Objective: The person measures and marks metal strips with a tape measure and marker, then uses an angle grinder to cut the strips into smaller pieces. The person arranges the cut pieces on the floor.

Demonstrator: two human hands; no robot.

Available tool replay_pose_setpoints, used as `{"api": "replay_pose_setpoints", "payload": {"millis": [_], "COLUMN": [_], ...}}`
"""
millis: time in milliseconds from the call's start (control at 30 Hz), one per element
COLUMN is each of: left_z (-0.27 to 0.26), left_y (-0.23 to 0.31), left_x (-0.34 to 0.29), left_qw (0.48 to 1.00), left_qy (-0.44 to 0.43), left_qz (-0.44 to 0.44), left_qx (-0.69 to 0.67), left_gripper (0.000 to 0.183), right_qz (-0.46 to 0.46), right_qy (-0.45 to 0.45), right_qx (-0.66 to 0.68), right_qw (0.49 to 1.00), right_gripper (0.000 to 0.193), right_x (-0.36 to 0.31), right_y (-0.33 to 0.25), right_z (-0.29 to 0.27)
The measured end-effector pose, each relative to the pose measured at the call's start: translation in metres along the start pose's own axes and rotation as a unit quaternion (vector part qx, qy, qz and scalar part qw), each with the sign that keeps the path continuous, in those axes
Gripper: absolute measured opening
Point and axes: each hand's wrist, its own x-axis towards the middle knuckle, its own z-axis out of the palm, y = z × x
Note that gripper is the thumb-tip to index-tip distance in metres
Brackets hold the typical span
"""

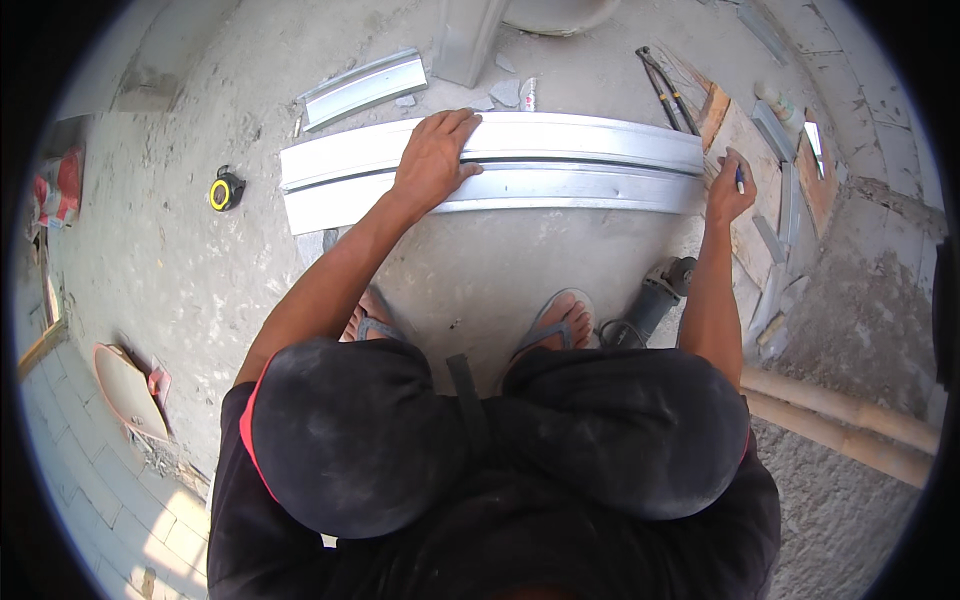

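Two metal strips (560,140) side by side, upper centre of frame; across both, left hand (432,160) with fingers loosely spread; upper right, right hand (731,190) with fingers closed around pen (740,179).

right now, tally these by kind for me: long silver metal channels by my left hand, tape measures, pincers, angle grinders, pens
Long silver metal channels: 2
Tape measure: 1
Long-handled pincers: 1
Angle grinder: 1
Pen, in your right hand: 1
Total: 6
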Motion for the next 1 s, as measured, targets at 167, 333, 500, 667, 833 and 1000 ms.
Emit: {"api": "replay_pose_setpoints", "payload": {"millis": [167, 333, 500, 667, 833, 1000], "left_z": [-0.002, -0.004, -0.005, -0.004, -0.005, -0.003], "left_y": [0.005, 0.012, 0.010, 0.008, 0.009, 0.010], "left_x": [0.007, 0.017, 0.015, 0.016, 0.016, 0.018], "left_qw": [0.999, 0.999, 0.999, 0.999, 0.999, 1.000], "left_qy": [0.012, 0.006, 0.012, 0.002, 0.001, 0.002], "left_qz": [-0.019, -0.019, -0.019, -0.027, -0.031, -0.024], "left_qx": [0.024, 0.033, 0.030, 0.031, 0.026, 0.019], "left_gripper": [0.080, 0.078, 0.077, 0.077, 0.076, 0.076], "right_qz": [0.102, 0.053, 0.034, 0.029, 0.025, 0.007], "right_qy": [-0.353, -0.493, -0.521, -0.533, -0.536, -0.526], "right_qx": [0.192, 0.149, 0.122, 0.107, 0.064, 0.046], "right_qw": [0.910, 0.855, 0.844, 0.839, 0.841, 0.849], "right_gripper": [0.016, 0.017, 0.017, 0.018, 0.022, 0.022], "right_x": [-0.085, -0.131, -0.138, -0.138, -0.138, -0.137], "right_y": [-0.171, -0.178, -0.174, -0.175, -0.180, -0.176], "right_z": [0.070, 0.128, 0.144, 0.146, 0.144, 0.144]}}
